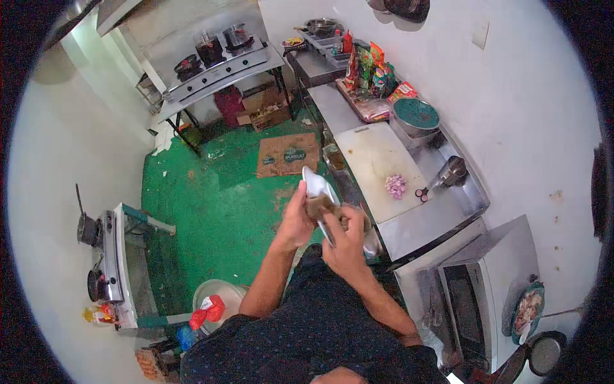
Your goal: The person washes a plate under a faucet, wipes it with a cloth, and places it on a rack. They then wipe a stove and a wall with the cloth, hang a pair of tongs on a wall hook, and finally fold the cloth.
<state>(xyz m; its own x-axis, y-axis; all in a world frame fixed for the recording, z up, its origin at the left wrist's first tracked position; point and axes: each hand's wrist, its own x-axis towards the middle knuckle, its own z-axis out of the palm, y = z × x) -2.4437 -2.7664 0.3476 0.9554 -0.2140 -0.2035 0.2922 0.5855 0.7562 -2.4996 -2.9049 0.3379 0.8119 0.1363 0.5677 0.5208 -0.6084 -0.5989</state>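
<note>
In front of my chest, my left hand (297,219) grips the side of a shiny, silvery-white dish or bowl (318,184), which is tilted. My right hand (346,240) is closed on a brownish cloth (322,206) and presses it against the dish. Part of the cloth bunches out to the right of my right fingers. The lower part of the dish is hidden behind both hands. To the right, a white cutting board (375,161) lies on the steel counter, with a pile of chopped purple onion (396,186) on it and scissors (421,194) at its edge.
Beyond the board stand a green-topped tub (416,114), a metal container (453,170) and sauce packets (377,72). A stove (220,69) is at the back, another (114,256) at the left. Flattened cardboard (288,155) lies on the green floor near a white bucket (220,291).
</note>
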